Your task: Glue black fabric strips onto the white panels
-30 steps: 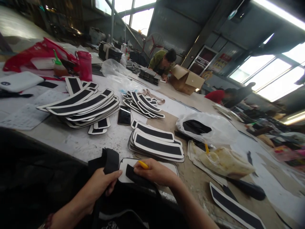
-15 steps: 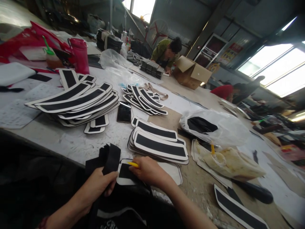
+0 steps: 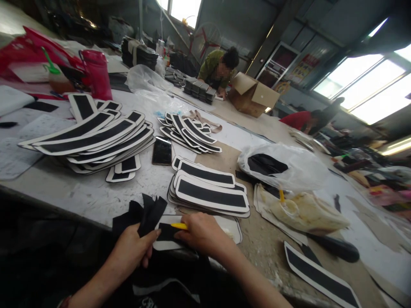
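My left hand (image 3: 130,252) grips a fanned bundle of black strips (image 3: 146,214) at the table's near edge. My right hand (image 3: 203,234) holds a yellow-handled tool (image 3: 178,226) and presses on a black strip lying on a white curved panel (image 3: 227,226) in front of me. Just beyond my right hand lies a stack of white panels with black centres (image 3: 210,192).
A larger stack of long black-and-white panels (image 3: 93,139) lies at the left, a phone (image 3: 162,150) beside it. A plastic bag (image 3: 285,167), a glue-stained pouch (image 3: 305,214) and a loose panel (image 3: 321,278) lie at the right. A person (image 3: 216,68) bends over a cardboard box (image 3: 253,96) farther back.
My right hand has slid the black strip along the white panel towards the left. The bundle in my left hand has fanned out slightly. The view has tilted down.
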Demonstrator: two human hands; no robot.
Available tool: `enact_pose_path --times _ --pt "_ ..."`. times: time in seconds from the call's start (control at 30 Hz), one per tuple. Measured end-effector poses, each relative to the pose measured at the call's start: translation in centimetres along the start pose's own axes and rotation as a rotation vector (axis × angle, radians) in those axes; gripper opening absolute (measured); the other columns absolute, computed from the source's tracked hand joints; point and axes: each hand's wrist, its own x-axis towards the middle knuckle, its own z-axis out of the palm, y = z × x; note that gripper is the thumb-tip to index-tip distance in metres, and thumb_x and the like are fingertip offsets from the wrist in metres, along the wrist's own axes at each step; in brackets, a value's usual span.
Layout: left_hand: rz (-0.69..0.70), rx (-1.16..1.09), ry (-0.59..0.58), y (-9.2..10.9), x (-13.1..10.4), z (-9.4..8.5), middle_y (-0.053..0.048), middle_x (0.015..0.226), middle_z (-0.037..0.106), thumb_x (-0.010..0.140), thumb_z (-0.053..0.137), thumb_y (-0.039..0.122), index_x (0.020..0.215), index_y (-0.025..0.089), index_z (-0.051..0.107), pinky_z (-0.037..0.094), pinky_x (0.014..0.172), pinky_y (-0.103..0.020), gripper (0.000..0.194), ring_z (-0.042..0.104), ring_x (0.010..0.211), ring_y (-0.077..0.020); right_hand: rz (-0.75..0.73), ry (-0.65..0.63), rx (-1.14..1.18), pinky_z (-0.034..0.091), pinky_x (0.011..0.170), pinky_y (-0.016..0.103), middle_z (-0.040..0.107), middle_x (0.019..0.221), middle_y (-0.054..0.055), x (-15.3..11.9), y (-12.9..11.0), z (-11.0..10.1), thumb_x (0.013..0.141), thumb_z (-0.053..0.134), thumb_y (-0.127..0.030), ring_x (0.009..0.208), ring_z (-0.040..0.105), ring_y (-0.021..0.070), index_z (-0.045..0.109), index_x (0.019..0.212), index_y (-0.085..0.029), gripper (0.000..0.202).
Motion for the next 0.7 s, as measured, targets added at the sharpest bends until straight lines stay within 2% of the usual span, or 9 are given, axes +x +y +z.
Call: enact_pose_path --times 0.13,0.27,0.4,0.53,0.7 --pt "-0.022 0.029 0.005 -0.9 0.2 -0.3 0.0 0.039 0.051 0.058 0.058 0.062 0.053 0.02 0.045 0.032 0.037 -0.025 0.044 0.048 0.034 -0.0171 0.186 0.006 0.097 0.029 0.057 0.026 0.066 0.076 0.002 -4.4 4.6 -0.1 0.084 0.061 -0.033 0.072 0.06 0.0193 0.062 0.078 -0.021 0.014" --pt "-0.034 0.093 0.019 -1.6 0.6 -0.4 -0.003 0.035 0.05 0.057 0.059 0.066 0.047 0.02 0.046 0.031 0.038 -0.026 0.049 0.046 0.033 -0.0168 0.331 0.118 0.222 0.035 0.066 0.025 0.064 0.084 0.002 -7.3 8.5 0.7 0.089 0.055 -0.027 0.078 0.058 0.0174 0.059 0.083 -0.018 0.012" --pt "-0.059 0.154 0.021 -1.0 0.3 -0.2 -0.003 0.034 0.049 0.056 0.06 0.064 0.042 0.019 0.046 0.033 0.042 -0.025 0.049 0.046 0.037 -0.0169 0.453 0.219 0.097 0.035 0.068 0.027 0.064 0.091 0.005 -7.1 9.1 1.4 0.092 0.053 -0.028 0.086 0.059 0.0209 0.058 0.086 -0.017 0.013" --pt "-0.032 0.2 0.049 0.1 -0.6 0.2 -0.001 0.034 0.048 0.062 0.057 0.057 0.042 0.02 0.045 0.032 0.045 -0.025 0.044 0.043 0.038 -0.0151 0.526 0.232 -0.006 0.034 0.062 0.028 0.067 0.088 0.006 -6.2 8.6 1.5 0.092 0.053 -0.033 0.084 0.063 0.024 0.058 0.092 -0.02 0.014" --pt "-0.065 0.211 0.075 0.3 -0.7 0.4 0.0 0.032 0.047 0.058 0.058 0.058 0.041 0.022 0.044 0.031 0.046 -0.026 0.043 0.042 0.038 -0.0159 0.554 0.231 -0.033 0.036 0.062 0.028 0.068 0.089 0.007 -5.8 8.9 1.4 0.091 0.057 -0.036 0.085 0.064 0.0248 0.059 0.092 -0.02 0.016"
